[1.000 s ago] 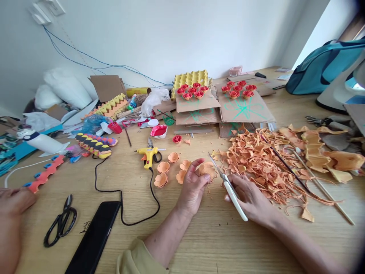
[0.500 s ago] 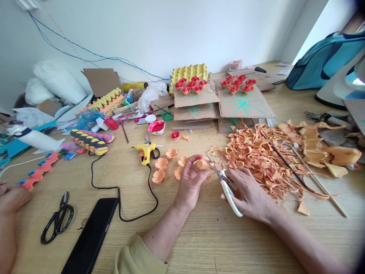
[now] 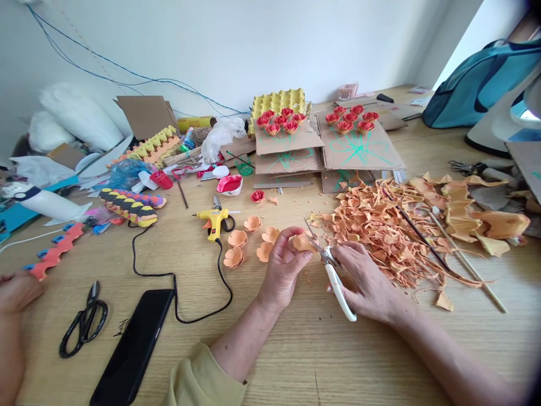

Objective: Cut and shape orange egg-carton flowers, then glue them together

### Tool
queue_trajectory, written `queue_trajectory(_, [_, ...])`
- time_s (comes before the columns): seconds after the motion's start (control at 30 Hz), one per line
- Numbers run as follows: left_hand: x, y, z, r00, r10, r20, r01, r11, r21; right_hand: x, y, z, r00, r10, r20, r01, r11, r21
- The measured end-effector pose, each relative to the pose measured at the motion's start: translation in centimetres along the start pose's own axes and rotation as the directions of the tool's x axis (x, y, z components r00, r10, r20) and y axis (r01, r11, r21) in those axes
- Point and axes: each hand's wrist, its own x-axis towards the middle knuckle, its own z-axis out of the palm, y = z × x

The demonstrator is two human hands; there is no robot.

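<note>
My left hand (image 3: 282, 269) pinches an orange egg-carton cup (image 3: 302, 242) between thumb and fingers. Closed around the handles of white-handled scissors (image 3: 339, 290), my right hand (image 3: 367, 282) holds the blades against the cup's edge, slightly apart. Just left of my left hand lie several cut orange petal cups (image 3: 237, 238), some stacked. A heap of orange carton scraps (image 3: 380, 231) spreads behind and right of my right hand. The far side of the held cup is hidden by my fingers.
A yellow glue gun (image 3: 214, 221) with a black cord, black scissors (image 3: 87, 321) and a black phone (image 3: 134, 344) lie at left. Red paper flowers (image 3: 291, 127) stand on cardboard behind. Another person's hand (image 3: 19, 290) rests at the left edge beside a red carton strip (image 3: 57, 251).
The view has shifted slightly. Both hands keep nearly the same pose, with the cup turned a little in my left fingers and the scissors still at its edge.
</note>
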Motion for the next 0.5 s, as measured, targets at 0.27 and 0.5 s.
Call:
queue_trajectory(0.27, [-0.07, 0.02, -0.07, 1.000, -0.023, 0.011, 0.023, 1.000, -0.014, -0.13, 0.28, -0.09, 0.999, -0.050, 0.005, 0.050, 0.998, 0.036])
queue_trajectory(0.5, [-0.14, 0.24, -0.18, 0.999, -0.034, 0.031, 0.034, 0.999, -0.015, -0.28, 0.55, -0.12, 0.995, -0.095, 0.001, 0.095, 0.994, 0.058])
